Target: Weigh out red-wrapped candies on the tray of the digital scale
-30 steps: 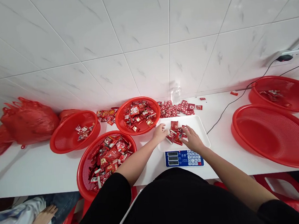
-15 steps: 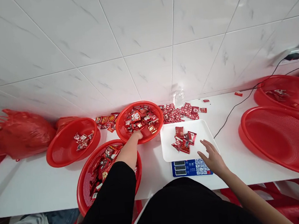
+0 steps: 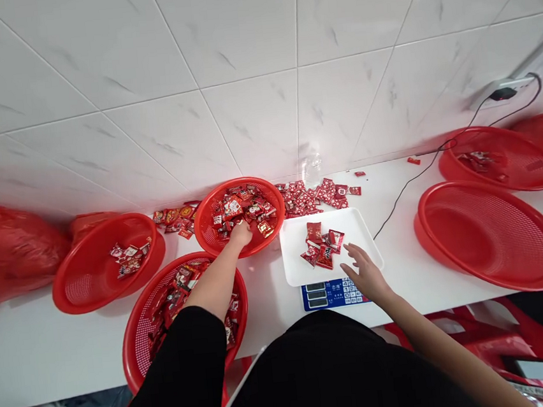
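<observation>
- Two bare hands are over a white table (image 3: 50, 353), and each one is doing its own thing.
- The left arm, in a black sleeve, goes out long and straight toward 11 o'clock, right across the near red basket (image 3: 139, 354).
- The left hand (image 3: 242, 233) is down in the middle red basket (image 3: 274, 235), palm down, with its fingers bent into the red candies (image 3: 241, 209).
- The fingers are partly hidden among the wrappers, so it is not clear whether they hold a candy.
- The right arm is bare and comes in from 5 o'clock.
- The right hand (image 3: 365, 271) is flat, with its fingers spread wide and nothing in it.
- It is at the near right corner of the white tray (image 3: 297, 268), and its fingertips point toward 11 o'clock.
- A small pile of candies (image 3: 322, 246) lies in the middle of the tray, near the right fingertips but apart from them.
- The tray sits on a scale with a blue keypad (image 3: 331, 294), at 6 o'clock from the pile.
- The middle red basket is at 10 o'clock from the tray, just beside it.
- More loose candies (image 3: 316, 194) lie by the wall, at 12 o'clock from the tray.
- A big red basket (image 3: 490, 233) with nothing in it sits at 3 o'clock from the tray.
</observation>
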Tool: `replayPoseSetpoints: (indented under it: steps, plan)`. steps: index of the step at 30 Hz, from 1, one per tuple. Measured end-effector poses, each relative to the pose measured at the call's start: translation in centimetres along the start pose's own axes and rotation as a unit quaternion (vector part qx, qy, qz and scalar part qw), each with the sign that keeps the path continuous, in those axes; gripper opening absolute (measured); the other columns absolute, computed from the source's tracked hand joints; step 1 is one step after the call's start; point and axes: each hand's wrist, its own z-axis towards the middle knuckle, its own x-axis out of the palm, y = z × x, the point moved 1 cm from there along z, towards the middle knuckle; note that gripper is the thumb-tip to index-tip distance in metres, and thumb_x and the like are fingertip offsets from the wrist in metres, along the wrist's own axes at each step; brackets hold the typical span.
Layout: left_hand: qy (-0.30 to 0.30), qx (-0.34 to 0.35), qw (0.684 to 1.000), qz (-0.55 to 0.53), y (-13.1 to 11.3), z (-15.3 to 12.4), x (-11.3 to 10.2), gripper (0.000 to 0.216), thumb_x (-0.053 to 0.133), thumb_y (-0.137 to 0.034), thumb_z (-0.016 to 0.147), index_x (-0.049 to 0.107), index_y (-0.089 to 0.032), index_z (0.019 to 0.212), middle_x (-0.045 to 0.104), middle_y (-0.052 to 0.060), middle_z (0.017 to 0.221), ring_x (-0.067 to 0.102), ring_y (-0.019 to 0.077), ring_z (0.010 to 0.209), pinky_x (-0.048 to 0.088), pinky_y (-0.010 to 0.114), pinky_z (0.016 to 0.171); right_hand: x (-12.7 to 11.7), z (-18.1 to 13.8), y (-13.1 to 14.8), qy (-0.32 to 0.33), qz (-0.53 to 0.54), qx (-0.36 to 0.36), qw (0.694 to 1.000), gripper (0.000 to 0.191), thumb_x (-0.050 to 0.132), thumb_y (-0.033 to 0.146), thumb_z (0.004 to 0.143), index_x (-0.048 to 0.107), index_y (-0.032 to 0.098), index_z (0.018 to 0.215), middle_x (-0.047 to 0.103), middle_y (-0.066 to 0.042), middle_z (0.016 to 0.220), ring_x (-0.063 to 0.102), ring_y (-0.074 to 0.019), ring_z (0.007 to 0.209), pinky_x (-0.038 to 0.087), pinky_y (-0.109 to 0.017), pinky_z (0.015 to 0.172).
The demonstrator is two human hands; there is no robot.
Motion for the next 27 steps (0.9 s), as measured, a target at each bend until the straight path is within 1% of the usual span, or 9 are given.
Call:
replayPoseSetpoints:
  steps: [3, 7, 10, 14, 16, 19, 22, 24, 27]
  plan:
    - [0.008, 0.055, 0.994, -0.093, -2.3, -2.0, 1.1, 0.011, 0.059, -0.013, 0.073, 0.057, -0.019, 0.082, 0.064, 0.004, 0.088, 0.061, 0.0174, 0.085, 0.045, 0.026, 0.076, -0.1, -0.2, -0.1, 0.006, 0.013, -0.005, 1.0, 0.053, 0.042, 0.049, 0.088, 0.036, 0.03, 0.138, 0.036, -0.01, 0.144, 0.049, -0.0253, 0.121, 0.05, -0.045, 0.091]
    - [0.069, 0.109, 0.963, -0.236, -5.4, -5.8, 4.9, 0.017, 0.057, -0.016, 0.078, 0.056, -0.018, 0.094, 0.066, 0.005, 0.098, 0.061, 0.0155, 0.088, 0.048, 0.025, 0.078, 0.1, -0.3, -0.6, 0.012, 0.022, -0.018, 1.0, 0.053, 0.042, 0.048, 0.088, 0.036, 0.03, 0.138, 0.037, -0.011, 0.143, 0.051, -0.0248, 0.119, 0.052, -0.043, 0.089]
    - [0.073, 0.121, 0.959, -0.247, -6.5, -8.2, 8.2, 0.018, 0.054, -0.016, 0.081, 0.057, -0.017, 0.099, 0.065, 0.006, 0.104, 0.06, 0.0167, 0.097, 0.047, 0.028, 0.086, 0.0, -0.4, -0.9, 0.012, 0.01, -0.031, 0.999, 0.054, 0.042, 0.048, 0.088, 0.036, 0.03, 0.138, 0.037, -0.01, 0.143, 0.049, -0.0254, 0.121, 0.051, -0.045, 0.09]
    - [0.136, 0.151, 0.949, -0.24, -6.4, -10.5, 11.3, 0.031, 0.05, -0.024, 0.087, 0.054, -0.02, 0.118, 0.062, 0.006, 0.116, 0.057, 0.0181, 0.11, 0.042, 0.033, 0.098, -0.3, -0.3, -1.3, 0.015, -0.014, -0.037, 0.999, 0.055, 0.041, 0.049, 0.088, 0.034, 0.029, 0.139, 0.036, -0.01, 0.144, 0.045, -0.026, 0.126, 0.047, -0.048, 0.096]
    - [0.128, 0.17, 0.947, -0.24, -6.1, -11.2, 11.7, 0.037, 0.049, -0.028, 0.089, 0.05, -0.022, 0.126, 0.057, 0.006, 0.127, 0.051, 0.0193, 0.119, 0.037, 0.034, 0.103, -0.3, -0.3, -1.6, 0.016, -0.036, -0.043, 0.998, 0.056, 0.041, 0.05, 0.087, 0.035, 0.029, 0.139, 0.037, -0.01, 0.144, 0.04, -0.0266, 0.13, 0.043, -0.048, 0.1]
    - [0.041, 0.185, 0.955, -0.229, -5.3, -11.8, 11.1, 0.041, 0.051, -0.032, 0.088, 0.049, -0.021, 0.128, 0.048, 0.009, 0.137, 0.041, 0.0213, 0.129, 0.029, 0.036, 0.109, -0.1, -0.1, -1.9, 0.019, -0.077, -0.053, 0.995, 0.057, 0.042, 0.049, 0.087, 0.035, 0.027, 0.139, 0.037, -0.011, 0.144, 0.034, -0.0277, 0.134, 0.039, -0.049, 0.103]
    - [-0.037, 0.183, 0.954, -0.234, -4.3, -12.1, 10.1, 0.04, 0.051, -0.033, 0.088, 0.05, -0.019, 0.125, 0.048, 0.011, 0.136, 0.04, 0.0216, 0.129, 0.027, 0.037, 0.11, 0.3, 0.5, -1.7, 0.032, -0.124, -0.067, 0.989, 0.061, 0.044, 0.051, 0.085, 0.032, 0.028, 0.141, 0.03, -0.011, 0.148, 0.025, -0.0295, 0.138, 0.034, -0.05, 0.105]
    - [-0.052, 0.164, 0.952, -0.254, -3.5, -12.5, 9.6, 0.038, 0.05, -0.034, 0.088, 0.05, -0.018, 0.123, 0.051, 0.011, 0.133, 0.044, 0.0214, 0.125, 0.031, 0.038, 0.108, 0.7, 1.3, -1.2, 0.048, -0.162, -0.079, 0.983, 0.067, 0.047, 0.055, 0.083, 0.029, 0.03, 0.142, 0.022, -0.01, 0.153, 0.013, -0.0316, 0.142, 0.029, -0.053, 0.107]
    - [-0.043, 0.138, 0.948, -0.284, -2.6, -13.5, 9.3, 0.034, 0.049, -0.036, 0.089, 0.052, -0.018, 0.119, 0.054, 0.011, 0.129, 0.05, 0.0208, 0.12, 0.036, 0.038, 0.103, 1.2, 3.1, -0.1, 0.084, -0.216, -0.085, 0.969, 0.078, 0.049, 0.064, 0.078, 0.022, 0.034, 0.144, 0.008, -0.008, 0.157, 0.0, -0.035, 0.142, 0.018, -0.057, 0.108]
